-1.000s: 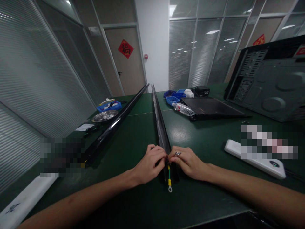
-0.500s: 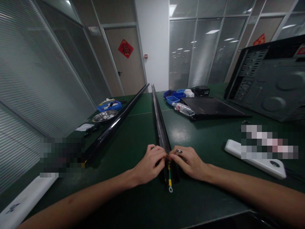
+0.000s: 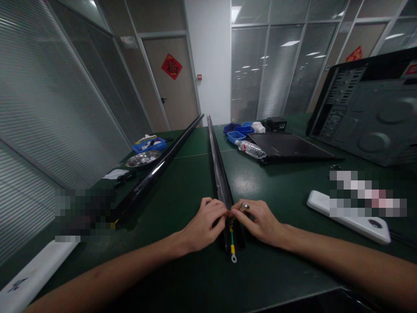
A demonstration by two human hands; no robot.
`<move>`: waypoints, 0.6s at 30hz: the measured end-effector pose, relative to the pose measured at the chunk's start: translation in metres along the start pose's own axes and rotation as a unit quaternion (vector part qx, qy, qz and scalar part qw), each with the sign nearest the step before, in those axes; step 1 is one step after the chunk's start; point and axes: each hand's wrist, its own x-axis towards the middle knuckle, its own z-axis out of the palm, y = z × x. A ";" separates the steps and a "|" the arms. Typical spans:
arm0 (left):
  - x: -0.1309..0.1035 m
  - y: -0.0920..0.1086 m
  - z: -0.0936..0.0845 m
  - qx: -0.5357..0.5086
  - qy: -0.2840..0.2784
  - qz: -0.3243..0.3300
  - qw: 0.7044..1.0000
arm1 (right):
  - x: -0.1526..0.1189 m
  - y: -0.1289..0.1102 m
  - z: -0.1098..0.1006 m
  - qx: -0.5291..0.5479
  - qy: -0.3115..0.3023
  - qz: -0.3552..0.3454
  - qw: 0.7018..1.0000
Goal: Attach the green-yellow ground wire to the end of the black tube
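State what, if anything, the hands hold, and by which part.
Left hand and right hand meet at the near end of a black rail; whether they grip it or the green wire is hidden.

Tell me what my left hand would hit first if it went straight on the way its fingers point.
Your left hand would likely meet your right hand first, just opposite over the dark rail; depth is unclear, and whether the hands touch I can't tell.

Left hand (image 3: 206,224) and left forearm (image 3: 107,274) bare. Right hand (image 3: 262,224) wears one shiny silver-coloured ring (image 3: 245,206), fine detail too small to tell; right forearm (image 3: 342,257) bare too.
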 end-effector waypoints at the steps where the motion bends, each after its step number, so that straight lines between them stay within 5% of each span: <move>1: 0.000 0.000 0.000 0.003 0.001 0.000 1.000 | 0.000 0.000 0.000 -0.001 0.003 -0.002 1.000; 18: 0.000 -0.002 0.002 -0.018 -0.006 0.001 1.000 | -0.002 -0.001 0.003 -0.024 0.025 0.020 0.999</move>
